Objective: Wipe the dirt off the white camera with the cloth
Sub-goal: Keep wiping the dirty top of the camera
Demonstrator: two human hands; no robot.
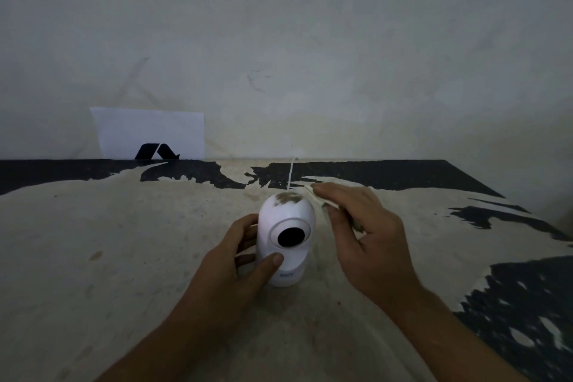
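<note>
White camera (285,239) stands upright on a worn table (124,242), beige surface with black patches where the coating remains, mostly along the far edge and to the camera's right. Dark round lens faces the viewer. Brownish-grey dirt patch (286,198) sits on the camera's domed top, not wiped off. Small blurred logo near the camera's base, unreadable.

Left hand (238,267) grasps the camera from its left side: thumb pressed on the front lower body just below the lens, fingers wrapped round the back. Firm hold, camera base looks to be on the table.

Right hand (362,226) is just right of the camera, level with its upper half, pinching a pale folded cloth (322,203) between thumb and fingers. Cloth's leading edge points at the camera's top right shoulder, very near the dirt patch; cannot tell if it's touching the shell or a hair off. Most of the cloth is hidden under the hand.

Thin white cable (290,174) runs from behind the camera toward the far table edge.

Behind the camera and well to its left, a white paper sheet (148,130) leans against the pale wall (310,40), with a black angular mark on its lower part. Lighting is dim, fine detail limited.
</note>
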